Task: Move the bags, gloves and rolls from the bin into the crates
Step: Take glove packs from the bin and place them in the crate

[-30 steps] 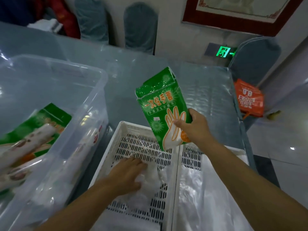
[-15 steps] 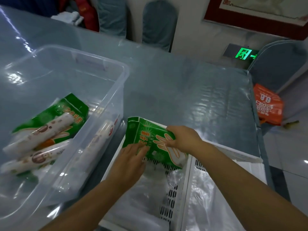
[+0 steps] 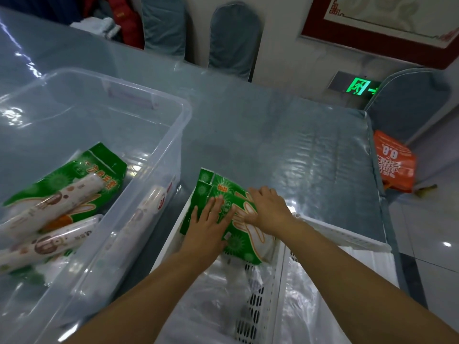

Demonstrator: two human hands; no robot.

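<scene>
The glove pack [image 3: 223,214], held up a second ago, now lies flat in the left crate [image 3: 171,234]. The left hand [image 3: 208,227] and right hand [image 3: 267,207] press it, fingers spread.

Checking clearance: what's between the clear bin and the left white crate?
Head view: only a bare strip of blue table separates the clear bin from the left white crate.

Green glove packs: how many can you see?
2: one green plastic glove pack under both hands in the left white crate, one in the clear bin; more may hide.
</scene>
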